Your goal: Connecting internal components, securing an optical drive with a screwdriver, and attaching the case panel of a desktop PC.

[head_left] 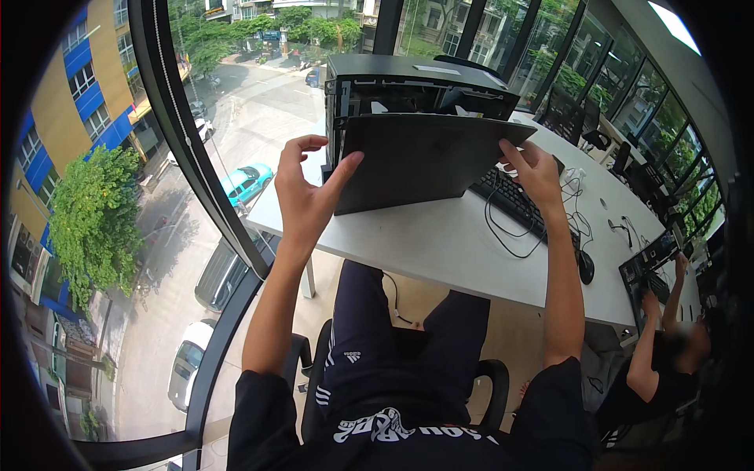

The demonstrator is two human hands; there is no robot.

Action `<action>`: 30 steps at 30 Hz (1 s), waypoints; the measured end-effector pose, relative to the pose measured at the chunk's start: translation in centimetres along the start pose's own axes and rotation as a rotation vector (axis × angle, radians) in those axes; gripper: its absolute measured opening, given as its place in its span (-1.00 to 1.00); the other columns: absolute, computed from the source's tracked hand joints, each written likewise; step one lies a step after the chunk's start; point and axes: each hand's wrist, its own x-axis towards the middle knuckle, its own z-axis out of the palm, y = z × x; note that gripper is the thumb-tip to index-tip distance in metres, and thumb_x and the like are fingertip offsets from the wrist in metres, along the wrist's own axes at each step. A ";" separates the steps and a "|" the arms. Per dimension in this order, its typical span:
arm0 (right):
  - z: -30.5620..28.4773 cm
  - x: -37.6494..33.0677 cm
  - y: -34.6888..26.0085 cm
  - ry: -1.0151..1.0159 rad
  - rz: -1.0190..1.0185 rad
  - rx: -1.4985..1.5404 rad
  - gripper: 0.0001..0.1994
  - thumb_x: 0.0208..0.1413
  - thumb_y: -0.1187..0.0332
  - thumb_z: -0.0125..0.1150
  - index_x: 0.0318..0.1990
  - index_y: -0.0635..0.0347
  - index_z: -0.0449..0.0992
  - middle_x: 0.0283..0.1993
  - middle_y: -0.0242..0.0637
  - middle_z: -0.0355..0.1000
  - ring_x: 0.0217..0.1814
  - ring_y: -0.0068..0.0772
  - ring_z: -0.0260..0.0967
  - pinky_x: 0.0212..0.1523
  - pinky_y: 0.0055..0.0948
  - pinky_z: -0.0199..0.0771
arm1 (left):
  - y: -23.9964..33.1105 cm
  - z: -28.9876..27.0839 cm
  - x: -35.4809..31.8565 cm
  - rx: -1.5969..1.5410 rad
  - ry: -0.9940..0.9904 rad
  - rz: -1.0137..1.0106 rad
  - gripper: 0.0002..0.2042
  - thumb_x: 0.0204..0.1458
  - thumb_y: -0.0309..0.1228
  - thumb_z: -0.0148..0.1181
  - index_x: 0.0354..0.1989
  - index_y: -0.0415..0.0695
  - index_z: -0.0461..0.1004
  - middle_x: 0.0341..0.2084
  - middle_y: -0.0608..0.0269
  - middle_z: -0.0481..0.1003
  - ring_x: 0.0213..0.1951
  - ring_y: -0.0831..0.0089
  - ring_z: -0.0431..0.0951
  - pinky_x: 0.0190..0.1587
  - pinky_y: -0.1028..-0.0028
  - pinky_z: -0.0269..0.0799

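On the desk stands a black computer case (pixel 420 69), its near side uncovered and its inside partly visible. A flat black side panel (pixel 424 161) leans in front of that side, its top edge tilted away from the case toward me. My right hand (pixel 536 174) pinches the panel's upper right corner between thumb and fingers. At the panel's left edge is my left hand (pixel 306 192), its thumb over the panel's face and its fingers spread apart beside the case. Whether the left fingertips touch the case, I cannot tell.
A black keyboard (pixel 514 206) with loose cables and a mouse (pixel 585 267) lie to the right on the white desk (pixel 400 235). Another person (pixel 640 385) sits at the far right. Tall window frames (pixel 200 141) border the left, and my chair's armrest (pixel 495 396) is below.
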 end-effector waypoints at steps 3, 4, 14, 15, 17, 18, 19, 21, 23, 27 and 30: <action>0.9 1.1 0.9 0.036 -0.027 -0.066 -0.33 0.18 -0.13 0.30 0.11 0.41 0.52 -0.29 -0.18 0.65 -0.25 -0.45 0.59 -0.19 -0.50 0.50 | -1.7 1.2 2.2 -0.040 -0.072 -0.021 -0.25 -0.13 -0.02 0.56 0.10 -0.32 0.42 0.01 -0.05 0.52 0.11 0.20 0.50 0.20 0.24 0.32; 1.3 1.4 1.0 0.079 -0.030 -0.076 -0.24 0.16 -0.14 0.32 0.17 0.51 0.46 -0.31 -0.15 0.66 -0.23 -0.39 0.62 -0.07 -0.48 0.53 | -2.1 1.5 2.9 -0.083 -0.089 -0.036 -0.13 -0.18 0.02 0.59 0.17 -0.39 0.36 0.08 -0.15 0.47 0.16 0.12 0.46 0.24 0.21 0.30; 3.1 3.7 3.1 0.179 -0.094 0.144 -0.18 0.12 -0.07 0.41 0.26 0.55 0.34 -0.35 -0.16 0.66 -0.24 -0.44 0.62 -0.08 -0.51 0.53 | -6.1 2.5 5.7 -0.332 -0.336 -0.272 0.19 -0.24 0.10 0.59 0.45 -0.37 0.02 0.33 -0.25 0.24 0.40 -0.01 0.23 0.42 0.16 0.12; 2.8 4.4 3.8 0.202 -0.129 0.126 -0.19 0.10 -0.05 0.44 0.25 0.52 0.35 -0.30 -0.17 0.65 -0.23 -0.46 0.61 -0.10 -0.50 0.54 | -5.9 2.7 5.8 -0.388 -0.356 -0.304 0.14 -0.22 0.07 0.58 0.43 -0.34 0.07 0.29 -0.20 0.29 0.38 0.02 0.26 0.41 0.17 0.14; 2.8 5.3 4.6 0.231 -0.160 0.115 -0.20 0.08 -0.04 0.46 0.24 0.50 0.37 -0.25 -0.18 0.64 -0.22 -0.48 0.60 -0.12 -0.49 0.55 | -5.4 2.9 6.0 -0.438 -0.383 -0.332 0.08 -0.19 0.03 0.58 0.42 -0.32 0.11 0.26 -0.16 0.33 0.35 0.05 0.29 0.40 0.19 0.16; 2.8 5.7 5.0 0.214 -0.168 0.137 -0.19 0.06 -0.02 0.48 0.26 0.48 0.35 -0.12 -0.16 0.61 -0.12 -0.45 0.57 -0.04 -0.45 0.53 | -5.0 2.8 6.0 -0.434 -0.382 -0.339 0.01 -0.17 0.00 0.57 0.38 -0.30 0.17 0.21 -0.11 0.38 0.31 0.10 0.33 0.38 0.20 0.18; 2.8 6.1 5.3 0.198 -0.176 0.158 -0.18 0.04 -0.01 0.51 0.28 0.46 0.34 0.01 -0.13 0.57 -0.02 -0.42 0.54 0.04 -0.40 0.52 | -4.7 2.7 5.9 -0.431 -0.382 -0.345 -0.07 -0.15 -0.04 0.57 0.34 -0.28 0.24 0.16 -0.06 0.42 0.27 0.14 0.37 0.36 0.22 0.21; 3.2 7.6 6.5 0.160 -0.193 0.306 -0.14 0.01 0.00 0.52 0.32 0.44 0.30 0.14 -0.10 0.48 0.12 -0.36 0.47 0.15 -0.36 0.46 | -5.0 3.1 5.7 -0.440 -0.362 -0.323 -0.13 -0.14 -0.05 0.57 0.29 -0.27 0.28 0.13 -0.02 0.44 0.23 0.18 0.39 0.34 0.24 0.22; 3.3 8.2 6.8 0.017 -0.142 0.577 0.01 -0.03 -0.02 0.54 0.43 0.42 0.13 0.39 0.01 0.24 0.46 -0.18 0.18 0.46 -0.24 0.15 | -4.8 3.0 5.5 -0.451 -0.320 -0.274 -0.23 -0.11 -0.07 0.55 0.21 -0.25 0.34 0.07 0.04 0.48 0.14 0.24 0.43 0.28 0.28 0.25; 4.7 10.9 9.5 -0.229 -0.170 0.783 0.13 -0.03 -0.13 0.47 0.50 0.37 -0.06 0.51 0.10 0.05 0.60 -0.10 -0.06 0.57 -0.21 -0.15 | -3.9 3.6 5.0 -0.467 -0.272 -0.256 -0.33 0.00 -0.12 0.48 0.18 -0.27 0.36 0.03 0.11 0.49 0.08 0.33 0.45 0.24 0.35 0.27; 5.8 12.0 9.4 -0.324 -0.157 0.864 0.08 -0.04 -0.14 0.46 0.48 0.34 0.03 0.46 0.03 0.16 0.54 -0.13 0.07 0.51 -0.21 0.01 | -4.2 3.1 4.7 -0.432 -0.258 -0.271 -0.33 0.03 -0.11 0.45 0.20 -0.28 0.35 0.03 0.12 0.49 0.08 0.35 0.45 0.23 0.36 0.27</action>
